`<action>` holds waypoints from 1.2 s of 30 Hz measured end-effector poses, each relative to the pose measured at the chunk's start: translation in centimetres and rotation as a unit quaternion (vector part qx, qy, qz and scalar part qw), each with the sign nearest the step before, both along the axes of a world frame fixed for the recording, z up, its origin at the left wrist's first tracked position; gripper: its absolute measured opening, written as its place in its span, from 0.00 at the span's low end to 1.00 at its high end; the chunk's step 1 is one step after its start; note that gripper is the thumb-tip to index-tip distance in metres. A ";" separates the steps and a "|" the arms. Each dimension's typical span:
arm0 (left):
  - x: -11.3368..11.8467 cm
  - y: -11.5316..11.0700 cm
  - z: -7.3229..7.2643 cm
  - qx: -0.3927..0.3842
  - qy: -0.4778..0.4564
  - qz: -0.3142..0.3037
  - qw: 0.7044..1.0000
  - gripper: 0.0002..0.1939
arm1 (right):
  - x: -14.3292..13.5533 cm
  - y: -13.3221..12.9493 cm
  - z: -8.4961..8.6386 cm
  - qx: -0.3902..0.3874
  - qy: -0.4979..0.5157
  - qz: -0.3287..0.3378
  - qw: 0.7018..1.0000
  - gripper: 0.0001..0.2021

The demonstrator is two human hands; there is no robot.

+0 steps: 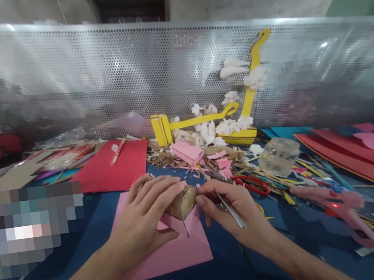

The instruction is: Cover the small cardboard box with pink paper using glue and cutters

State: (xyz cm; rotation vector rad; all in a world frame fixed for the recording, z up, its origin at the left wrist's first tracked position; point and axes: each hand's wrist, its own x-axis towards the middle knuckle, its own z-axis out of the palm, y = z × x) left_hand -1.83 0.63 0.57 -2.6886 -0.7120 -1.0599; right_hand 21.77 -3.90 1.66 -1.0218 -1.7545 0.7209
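Note:
A small brownish block (182, 203) with a dark edge stands over a pink sheet (175, 256) on the blue table. My left hand (141, 215) lies over the block's left side, fingers wrapped across its top and the thumb low in front. At the block's right corner, my right hand (230, 207) has its thumb and index finger pinched together. A thin silver tool (231, 212) passes between the fingers of that hand and points down toward me. What the pinching fingertips hold, if anything, is too small to tell.
Red-handled scissors (253, 185) lie just behind my right hand, among paper scraps. A pink glue gun (350, 215) with a red light rests at the right. Behind are a pink box (188, 152), yellow paper shapes (162, 129), a red sheet (113, 168) and a perforated metal panel (96, 78).

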 end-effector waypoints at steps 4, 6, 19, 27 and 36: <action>0.0 -0.3 0.3 0.039 0.022 0.005 0.999 0.35 | 0.1 0.0 0.2 0.020 -0.065 -0.031 0.997 0.09; 0.0 -0.5 0.3 0.041 0.036 0.013 0.998 0.35 | 0.1 0.0 0.1 0.035 -0.084 -0.047 0.995 0.08; 0.0 -0.2 0.3 0.030 0.020 0.017 0.999 0.36 | 0.0 0.1 0.1 -0.012 -0.027 -0.047 0.998 0.06; 0.2 -0.8 0.4 0.088 0.058 0.037 0.994 0.32 | -0.3 0.3 0.0 -0.063 -0.011 -0.047 0.997 0.06; 0.7 -1.5 0.5 0.108 0.080 0.043 0.990 0.27 | -1.0 0.1 -0.2 -0.067 0.032 -0.079 0.994 0.04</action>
